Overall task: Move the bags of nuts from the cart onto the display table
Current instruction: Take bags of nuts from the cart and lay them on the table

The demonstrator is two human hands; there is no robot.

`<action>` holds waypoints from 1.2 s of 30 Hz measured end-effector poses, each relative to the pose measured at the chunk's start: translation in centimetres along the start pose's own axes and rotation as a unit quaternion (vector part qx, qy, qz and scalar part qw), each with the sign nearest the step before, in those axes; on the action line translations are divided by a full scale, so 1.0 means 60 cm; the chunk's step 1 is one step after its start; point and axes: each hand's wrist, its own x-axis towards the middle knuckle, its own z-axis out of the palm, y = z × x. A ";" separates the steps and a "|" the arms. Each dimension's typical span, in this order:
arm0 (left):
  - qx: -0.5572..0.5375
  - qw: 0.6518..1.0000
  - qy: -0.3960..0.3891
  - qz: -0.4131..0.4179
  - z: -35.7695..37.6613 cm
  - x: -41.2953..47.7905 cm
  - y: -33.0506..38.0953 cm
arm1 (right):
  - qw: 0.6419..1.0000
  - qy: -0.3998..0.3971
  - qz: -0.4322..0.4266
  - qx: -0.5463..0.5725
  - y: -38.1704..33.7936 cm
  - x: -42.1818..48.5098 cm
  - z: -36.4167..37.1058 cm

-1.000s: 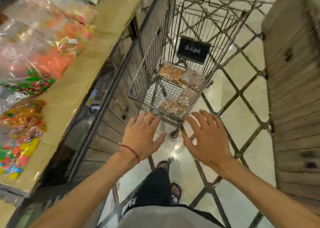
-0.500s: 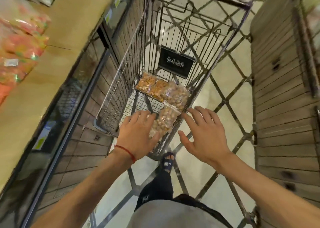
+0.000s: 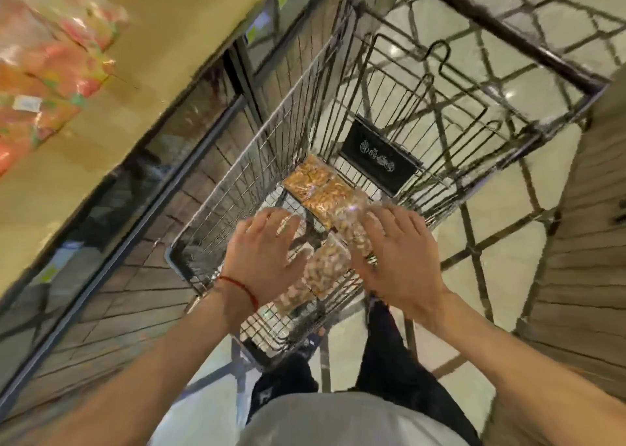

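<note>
1 wide-angle view, worn on the person's head, looks steeply down and forward into the wire cart (image 3: 257, 161), close above it, the person's torso (image 3: 338, 422) at the near edge. The frame is tilted: the display table (image 3: 162, 49) runs along the left, a wooden wall (image 3: 576, 276) along the right

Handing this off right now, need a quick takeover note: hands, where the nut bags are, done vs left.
Left hand: open, fingers spread, over the cart basket, holding nothing.
Right hand: open, spread just above the nut bags; contact cannot be told.
Bags of nuts: at least four, all lying on the floor of the wire cart, in a row from the near end toward the black sign.
Display table: on the left, with colourful sweet bags on it; no nut bag shows there.
Done: nothing on the table yet.
Left: grip the bags and carry every one to the table.
</note>
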 end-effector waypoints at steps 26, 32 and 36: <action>-0.074 0.980 -0.043 -0.179 0.046 0.203 0.003 | 0.981 -0.054 -0.189 0.000 0.125 0.296 0.130; -0.086 0.982 -0.055 -0.156 0.112 0.254 -0.056 | 0.984 -0.090 -0.154 0.018 0.095 0.343 0.223; -0.074 0.980 -0.080 -0.165 0.161 0.284 -0.076 | 0.973 -0.162 -0.134 0.098 0.082 0.368 0.293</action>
